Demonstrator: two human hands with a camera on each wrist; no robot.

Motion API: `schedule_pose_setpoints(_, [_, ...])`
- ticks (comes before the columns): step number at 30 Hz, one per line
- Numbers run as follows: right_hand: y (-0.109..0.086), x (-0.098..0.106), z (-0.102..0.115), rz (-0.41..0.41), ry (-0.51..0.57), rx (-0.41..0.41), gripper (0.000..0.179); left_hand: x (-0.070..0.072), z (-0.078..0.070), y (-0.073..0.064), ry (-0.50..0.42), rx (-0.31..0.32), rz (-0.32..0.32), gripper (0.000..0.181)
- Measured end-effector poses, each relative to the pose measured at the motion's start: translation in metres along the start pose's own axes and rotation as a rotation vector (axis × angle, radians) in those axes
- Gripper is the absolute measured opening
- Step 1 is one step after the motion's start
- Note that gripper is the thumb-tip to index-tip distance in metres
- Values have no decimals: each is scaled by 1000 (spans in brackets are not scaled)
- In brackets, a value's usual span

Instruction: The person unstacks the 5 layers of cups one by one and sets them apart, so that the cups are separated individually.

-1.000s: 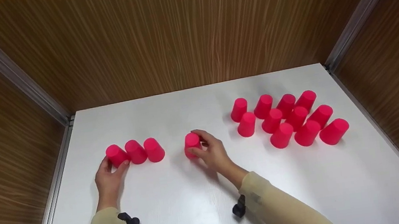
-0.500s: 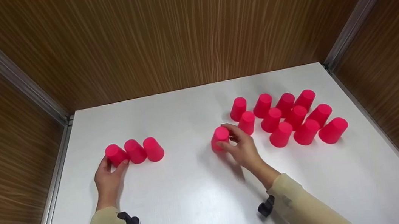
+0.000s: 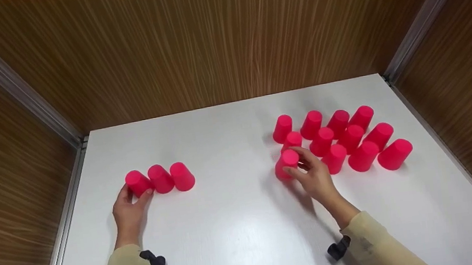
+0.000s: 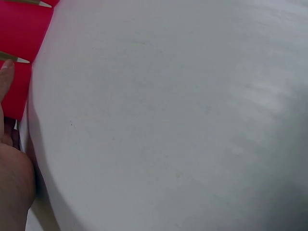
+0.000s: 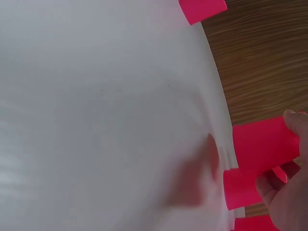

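In the head view a row of three upside-down pink cups stands on the white table at left. My left hand (image 3: 129, 213) holds the leftmost cup (image 3: 138, 183), thumb on its near right side and fingers on its left. The middle cup (image 3: 160, 179) and right cup (image 3: 182, 177) stand beside it. My right hand (image 3: 316, 179) grips another upside-down pink cup (image 3: 286, 165) between thumb and fingers, just in front of the cup group at right. In the right wrist view this held cup (image 5: 264, 143) has its shadow lying apart from it on the table.
Several upside-down pink cups (image 3: 351, 140) stand close together in rows at right; the right hand and its cup partly cover the nearest ones. Wood-grain panels (image 3: 224, 39) wall in the white table (image 3: 230, 232) at back and sides. A black device (image 3: 339, 248) sits at each wrist.
My right hand has carried its cup rightward, from near the row of three to the front of the right-hand group. The left hand and its cup have stayed in place.
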State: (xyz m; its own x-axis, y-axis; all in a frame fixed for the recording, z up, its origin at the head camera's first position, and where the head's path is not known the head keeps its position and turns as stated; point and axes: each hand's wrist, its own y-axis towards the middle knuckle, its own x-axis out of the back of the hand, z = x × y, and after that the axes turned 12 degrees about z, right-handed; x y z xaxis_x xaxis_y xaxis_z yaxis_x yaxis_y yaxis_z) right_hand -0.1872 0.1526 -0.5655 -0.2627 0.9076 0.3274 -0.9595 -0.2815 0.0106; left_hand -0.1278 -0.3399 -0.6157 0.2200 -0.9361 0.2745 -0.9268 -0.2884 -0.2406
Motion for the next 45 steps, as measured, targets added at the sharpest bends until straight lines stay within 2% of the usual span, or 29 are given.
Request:
schedule_pose_setpoints(8, [-5,15,-8,-13,-19,-14,61,1,0,-2,-15,-10,-6,82])
schedule_pose_setpoints(14, [-9,19,-13,6,-35,-82,63,2,4,-3,-23,-38,-21,81])
schedule_pose_setpoints(22, [-10,23,-15,17,-33,-113,66,3,7,-5,-22,-15,-2,85])
schedule_pose_setpoints(29, [-6,23,-19,10,-44,-84,65,5,7,-8,-25,-20,-2,84])
schedule_pose_setpoints(40, [-4,21,-21,-2,-46,-94,69,6,9,-7,-18,-5,-10,84])
schedule_pose_setpoints(45, [-5,23,-18,-12,-43,-48,71,5,9,-6,-29,-8,-3,83])
